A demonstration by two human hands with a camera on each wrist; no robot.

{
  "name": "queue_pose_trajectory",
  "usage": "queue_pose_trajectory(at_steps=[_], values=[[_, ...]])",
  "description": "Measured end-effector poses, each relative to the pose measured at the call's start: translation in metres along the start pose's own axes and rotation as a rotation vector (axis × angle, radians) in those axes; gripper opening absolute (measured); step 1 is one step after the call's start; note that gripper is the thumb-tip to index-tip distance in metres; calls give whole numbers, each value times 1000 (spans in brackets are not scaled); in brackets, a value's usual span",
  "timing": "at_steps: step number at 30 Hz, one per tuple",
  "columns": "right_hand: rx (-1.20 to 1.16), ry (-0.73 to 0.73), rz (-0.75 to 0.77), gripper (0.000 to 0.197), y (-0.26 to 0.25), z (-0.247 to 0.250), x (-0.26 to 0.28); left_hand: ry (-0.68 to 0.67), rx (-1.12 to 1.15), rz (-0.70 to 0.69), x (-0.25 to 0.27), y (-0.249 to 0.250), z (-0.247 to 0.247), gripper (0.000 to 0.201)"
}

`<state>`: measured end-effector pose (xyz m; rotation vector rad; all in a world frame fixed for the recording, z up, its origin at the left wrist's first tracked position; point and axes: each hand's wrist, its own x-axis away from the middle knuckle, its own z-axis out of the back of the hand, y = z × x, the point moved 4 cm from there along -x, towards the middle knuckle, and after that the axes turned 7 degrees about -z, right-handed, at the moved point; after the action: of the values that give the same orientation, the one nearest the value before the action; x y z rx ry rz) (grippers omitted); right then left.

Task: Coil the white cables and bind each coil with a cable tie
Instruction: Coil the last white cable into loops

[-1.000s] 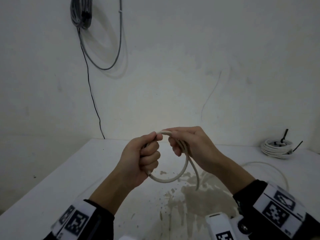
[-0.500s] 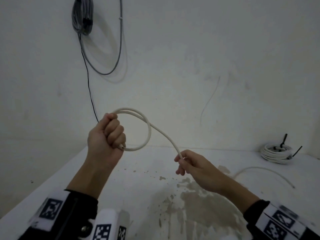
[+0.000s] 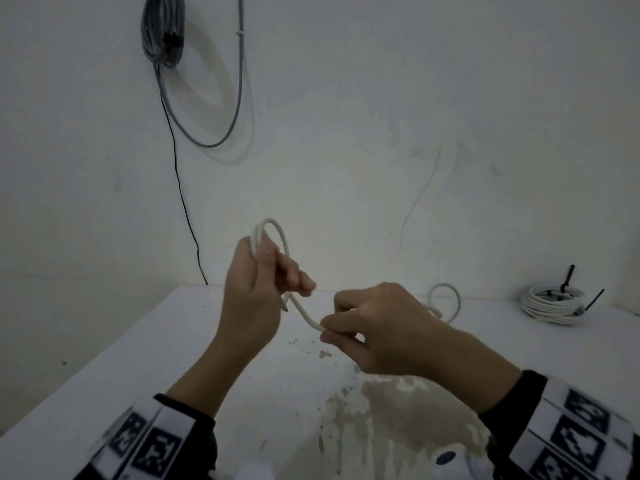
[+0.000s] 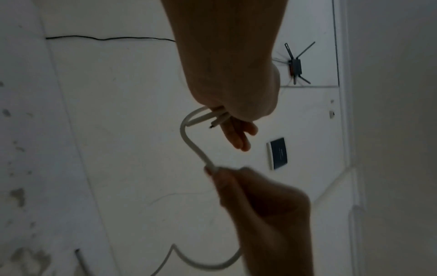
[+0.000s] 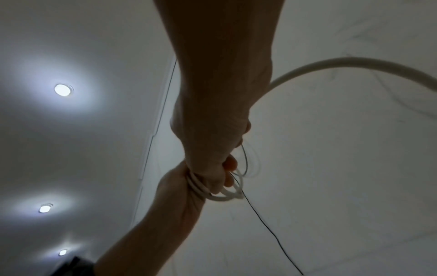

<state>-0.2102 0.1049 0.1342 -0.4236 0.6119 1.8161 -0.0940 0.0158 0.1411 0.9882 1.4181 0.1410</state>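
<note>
Surface: white stained table [image 3: 104, 358], white wall behind
Left hand [image 3: 254, 289]: gripping cable [image 3: 298, 308] loops, raised
Right hand [image 3: 377, 327]: pinching cable just beside left
Far right: tied coil [image 3: 550, 303] on table

Scuffed white wall [image 3: 346, 98], grey cable bundle [image 3: 162, 29] hanging on it, stained white table [image 3: 104, 368], recessed ceiling lights [image 5: 62, 89]
</note>
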Motion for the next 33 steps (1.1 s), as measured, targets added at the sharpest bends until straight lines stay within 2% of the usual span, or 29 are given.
queue_pose_trajectory(at_steps=[3,6,7,10,12,14,16,18,20,21,22,24,27,29,30,33], values=[[-76,23,74,23,-5,16,-14,-159,-161,-42,11,1,-15,24],[-192,34,146,5,-12,25,-20,-250,-215,37,18,-6,-23,25],[-211,35,146,5,-14,25,-21,-270,-208,54,19,-8,-24,25],[-254,55,42,28,-10,26,-18,-236,-307,-39,14,-7,-18,25],[-237,124,-34,27,2,25,-11,-138,-398,-96,5,-6,-7,23],[-144,181,-57,27,15,22,-5,-135,-468,-94,-2,-6,0,24],[-52,218,-59,37,26,17,-4,-289,-529,-35,0,-10,-1,33],[-22,265,-109,51,34,17,-7,-512,-498,111,8,-14,-7,46],[-32,309,-176,59,41,15,-9,-666,-279,314,15,-13,-13,48],[-71,300,-211,56,43,12,-9,-676,-118,416,16,-12,-15,45],[-163,259,-262,49,44,7,-10,-635,44,504,15,-12,-14,42],[-497,135,-434,35,49,-2,-6,-510,369,640,10,-12,-8,40],[-997,-14,-712,45,50,-8,6,-461,744,693,0,-15,1,32],[-1103,-70,-777,56,41,-9,7,-538,975,720,-1,-17,0,26],[-1122,-97,-784,58,35,-11,6,-546,1072,737,1,-18,-2,30],[-1279,-108,-816,55,22,-21,1,-439,1160,737,3,-24,-2,37]])
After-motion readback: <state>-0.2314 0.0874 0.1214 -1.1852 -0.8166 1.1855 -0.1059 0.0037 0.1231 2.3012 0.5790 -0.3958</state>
